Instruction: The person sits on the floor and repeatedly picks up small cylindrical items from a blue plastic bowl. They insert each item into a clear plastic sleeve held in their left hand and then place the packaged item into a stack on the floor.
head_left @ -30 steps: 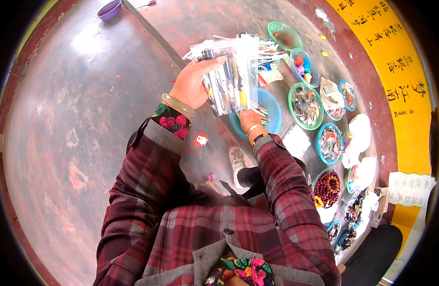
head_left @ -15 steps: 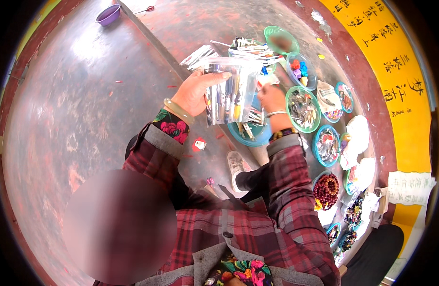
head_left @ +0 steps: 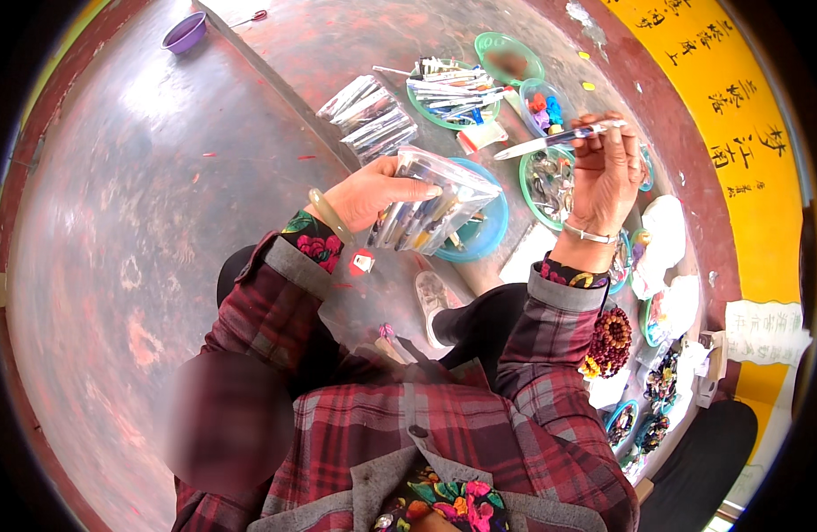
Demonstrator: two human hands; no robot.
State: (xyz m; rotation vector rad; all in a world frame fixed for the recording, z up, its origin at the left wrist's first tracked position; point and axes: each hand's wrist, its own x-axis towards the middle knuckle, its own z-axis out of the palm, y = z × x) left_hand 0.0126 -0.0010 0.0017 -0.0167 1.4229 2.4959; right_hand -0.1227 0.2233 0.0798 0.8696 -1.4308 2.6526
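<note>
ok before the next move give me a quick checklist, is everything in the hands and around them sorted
1. Bag secured: ok, the left hand grips the clear bag, with several pens inside.
2. Single pen in hand: ok, the right hand holds one pen in its fingers.
3. Pen apart from the bag: ok, it is raised to the right, with a visible gap between them.
4. Bag's mouth open: cannot tell, glare on the plastic hides it.
5. Blue basin fully in view: not ok, the bag covers part of it.
</note>
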